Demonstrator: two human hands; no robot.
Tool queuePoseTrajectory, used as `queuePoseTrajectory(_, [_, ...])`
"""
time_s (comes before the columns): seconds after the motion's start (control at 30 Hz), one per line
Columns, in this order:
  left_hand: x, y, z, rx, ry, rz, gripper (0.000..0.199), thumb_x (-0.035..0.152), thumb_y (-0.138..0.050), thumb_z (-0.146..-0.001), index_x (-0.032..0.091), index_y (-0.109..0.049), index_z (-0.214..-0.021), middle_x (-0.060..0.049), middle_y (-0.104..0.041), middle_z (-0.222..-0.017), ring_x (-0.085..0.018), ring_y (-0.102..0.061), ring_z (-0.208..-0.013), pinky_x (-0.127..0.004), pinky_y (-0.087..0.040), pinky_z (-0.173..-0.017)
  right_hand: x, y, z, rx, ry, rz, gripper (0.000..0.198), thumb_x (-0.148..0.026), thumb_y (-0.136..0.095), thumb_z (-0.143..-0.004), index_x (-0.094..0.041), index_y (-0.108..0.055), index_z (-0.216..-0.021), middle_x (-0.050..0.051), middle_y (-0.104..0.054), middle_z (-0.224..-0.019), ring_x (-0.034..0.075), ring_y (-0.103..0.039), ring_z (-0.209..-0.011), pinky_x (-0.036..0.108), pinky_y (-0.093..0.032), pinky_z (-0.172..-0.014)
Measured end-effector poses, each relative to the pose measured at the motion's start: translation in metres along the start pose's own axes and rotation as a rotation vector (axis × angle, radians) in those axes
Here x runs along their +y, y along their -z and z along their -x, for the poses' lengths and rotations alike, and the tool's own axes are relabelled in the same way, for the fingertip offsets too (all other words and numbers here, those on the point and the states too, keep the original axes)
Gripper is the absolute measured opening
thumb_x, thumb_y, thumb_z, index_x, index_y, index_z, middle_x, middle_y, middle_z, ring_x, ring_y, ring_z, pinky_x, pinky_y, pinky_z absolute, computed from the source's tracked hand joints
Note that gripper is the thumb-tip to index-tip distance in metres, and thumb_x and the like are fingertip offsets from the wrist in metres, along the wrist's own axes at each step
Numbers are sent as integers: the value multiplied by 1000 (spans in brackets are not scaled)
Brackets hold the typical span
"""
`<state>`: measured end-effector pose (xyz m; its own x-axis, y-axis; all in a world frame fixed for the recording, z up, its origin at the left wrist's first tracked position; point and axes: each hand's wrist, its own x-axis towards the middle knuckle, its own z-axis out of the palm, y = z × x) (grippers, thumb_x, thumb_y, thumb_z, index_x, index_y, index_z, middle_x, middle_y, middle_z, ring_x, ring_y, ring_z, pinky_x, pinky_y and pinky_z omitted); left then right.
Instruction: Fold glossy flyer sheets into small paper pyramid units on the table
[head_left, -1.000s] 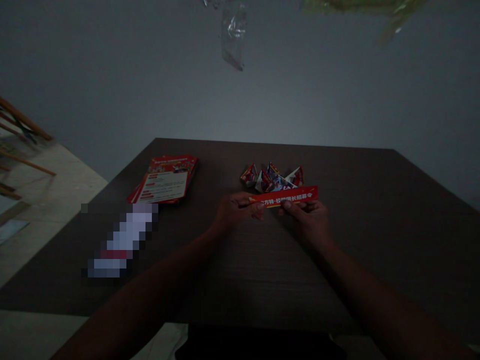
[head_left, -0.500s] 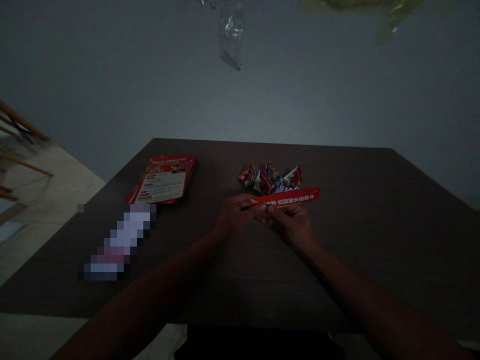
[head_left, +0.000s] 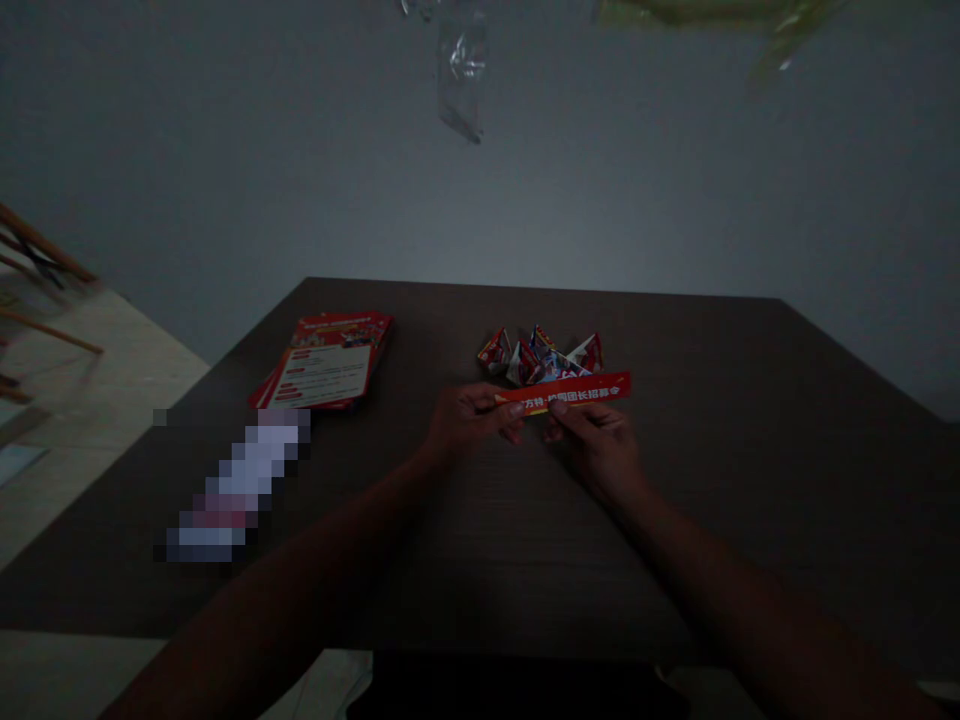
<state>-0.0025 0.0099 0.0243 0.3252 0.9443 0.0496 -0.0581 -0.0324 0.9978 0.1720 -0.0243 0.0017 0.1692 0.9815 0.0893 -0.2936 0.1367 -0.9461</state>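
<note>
A narrow red strip of printed paper [head_left: 585, 388] with white lettering is held above the dark table. My left hand [head_left: 472, 415] pinches its left end between thumb and fingers. Near the middle of its lower edge, my right hand [head_left: 604, 440] grips it with thumb and fingertips. Just behind the strip lie several folded paper pyramids [head_left: 529, 362] in red, white and blue, partly covered by it. Off to the left is a stack of red-and-white flyers [head_left: 330, 370], slightly fanned.
A blurred-out, bright oblong object [head_left: 240, 480] lies left of my left forearm. The dark wooden table [head_left: 712, 350] stands against a grey wall [head_left: 637, 180]. A clear plastic bag [head_left: 461, 75] shows on the wall, and wooden legs [head_left: 49, 245] stand at the far left.
My hands have drawn apart along the strip, the right one shifting rightward and the left one slightly leftward. The strip has moved a little to the left.
</note>
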Motion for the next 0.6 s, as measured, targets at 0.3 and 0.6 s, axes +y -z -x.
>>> queuePoseTrajectory(0.3, [-4, 19, -4, 4, -25, 6, 24, 32, -74, -65, 11, -64, -72, -2, -67, -58, -12, -60, -44, -23, -50, -45, -8, 11, -5, 55, 19, -75, 14, -29, -73, -68, -18, -67, -60, -1, -61, -58, 11, -55, -55, 26, -48, -59])
queuePoseTrajectory(0.6, [-2, 22, -3, 27, -34, 31, 22, 31, -73, -65, 11, -63, -69, -2, -66, -58, -11, -59, -44, -23, -49, -46, -14, 12, -6, 15, -4, -129, 14, -31, -72, -69, -19, -68, -67, 0, -61, -60, 11, -53, -52, 27, -49, -54])
